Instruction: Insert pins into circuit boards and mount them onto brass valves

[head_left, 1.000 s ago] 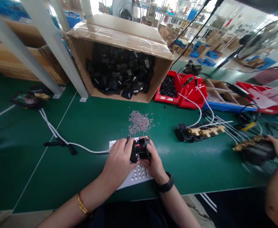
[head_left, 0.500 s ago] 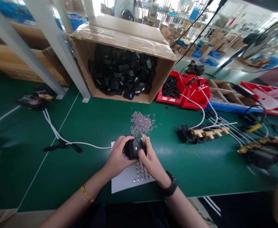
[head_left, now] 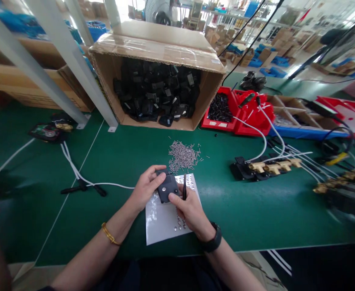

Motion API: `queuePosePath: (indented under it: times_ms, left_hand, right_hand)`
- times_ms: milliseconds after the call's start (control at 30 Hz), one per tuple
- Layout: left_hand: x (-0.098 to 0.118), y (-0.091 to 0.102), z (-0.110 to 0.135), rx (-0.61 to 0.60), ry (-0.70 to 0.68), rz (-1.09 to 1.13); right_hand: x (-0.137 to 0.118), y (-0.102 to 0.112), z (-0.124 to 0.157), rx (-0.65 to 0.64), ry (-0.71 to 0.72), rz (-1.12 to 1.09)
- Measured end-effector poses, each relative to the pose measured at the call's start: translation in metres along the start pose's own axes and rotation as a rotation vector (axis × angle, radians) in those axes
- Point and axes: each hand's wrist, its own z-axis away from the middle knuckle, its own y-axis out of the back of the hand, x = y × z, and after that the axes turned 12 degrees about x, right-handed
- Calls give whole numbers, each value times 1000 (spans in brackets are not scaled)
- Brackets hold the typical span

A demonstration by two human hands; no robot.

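Fingers [head_left: 153,178] of left hand [head_left: 145,190] closed around black plastic housing [head_left: 166,190], held just above white sheet [head_left: 160,230] dotted with small silver discs [head_left: 180,222]. Right hand [head_left: 191,210] pinches black tweezers [head_left: 184,186] upright, thumb resting on housing beside round silver spot on its face. Heap of metal pins [head_left: 183,155] just beyond sheet on green surface [head_left: 240,210]; open cardboard box [head_left: 153,44] of black parts behind. Step in hand looks like fitting disc to housing. Next move calls for steady housing and fine control of tweezer tips.
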Motion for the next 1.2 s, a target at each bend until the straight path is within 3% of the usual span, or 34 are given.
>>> queuePosePath:
  times_ms: [133, 233, 300, 367, 400, 467, 533, 600, 667, 733, 800, 900, 933, 1067, 1200]
  left_hand:
    - [-7, -4, 1, 39, 4, 43]
    - [-3, 4, 1, -32, -53, 39]
    - [4, 16, 1, -192, -161, -18]
    - [14, 28, 0, -356, -276, -89]
    - [20, 33, -1, -372, -318, -132]
    - [31, 39, -6, -226, -372, -253]
    - [40, 39, -15, -13, -414, -430]
    - [45, 34, -29, 75, -462, -612]
    - [46, 28, -49, 71, -497, -770]
    - [43, 22, -74, 67, -519, -886]
    - [39, 16, -99, 37, -532, -947]
    - [34, 5, -129, -76, -577, -988]
    - [33, 1, -135, -120, -600, -997]
    - [31, -13, -147, -250, -674, -1028]
    - [31, -15, -149, -219, -672, -1032]
  right_hand:
    - [-3, 0, 0, -1, 52, 41]
    - [-5, 4, -3, -23, 159, 138]
    - [-3, 10, -6, 9, 346, 329]
    - [2, 19, -10, 42, 654, 637]
    - [4, 24, -12, 46, 822, 803]
    - [6, 33, -10, 0, 1066, 1075]
    - [5, 40, 0, -93, 1148, 1232]
    - [2, 45, 16, -209, 1138, 1309]
    - [1, 50, 30, -311, 1106, 1342]
    - [1, 60, 32, -324, 1088, 1257]
    - [-1, 73, 14, -131, 989, 1073]
    - [-16, 97, -41, 408, 576, 944]
    - [-24, 105, -62, 495, 513, 963]
    - [-46, 121, -122, 527, 429, 1055]
    - [-49, 115, -133, 495, 389, 1114]
